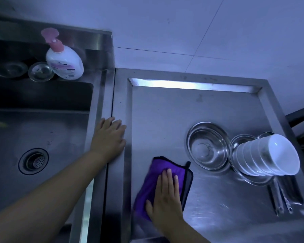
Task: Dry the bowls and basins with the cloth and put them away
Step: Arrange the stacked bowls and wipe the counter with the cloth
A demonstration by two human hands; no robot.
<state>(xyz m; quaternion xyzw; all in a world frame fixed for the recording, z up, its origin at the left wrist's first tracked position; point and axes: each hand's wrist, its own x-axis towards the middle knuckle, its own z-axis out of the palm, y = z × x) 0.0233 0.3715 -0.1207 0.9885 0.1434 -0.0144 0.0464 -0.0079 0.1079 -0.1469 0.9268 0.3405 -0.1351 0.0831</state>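
Left hand [109, 137]: lies flat, fingers straight and spread, on the steel rim between the sink [42, 128] and the draining tray [182, 109]; it holds nothing.
Right hand [165, 199]: presses flat with straight fingers on the purple cloth [151, 181], which lies on the tray near its front left.
Steel basin [207, 146]: stands upright on the tray, right of the cloth and apart from it.
White bowls [268, 155]: a nested stack tilted on its side in a second steel basin [235, 146]; their number is hard to tell.
Utensils [279, 195]: steel handles below the stack; their heads are hidden.
Soap bottle [64, 62]: behind the sink, beside a glass dish [40, 71]; the label is unreadable.
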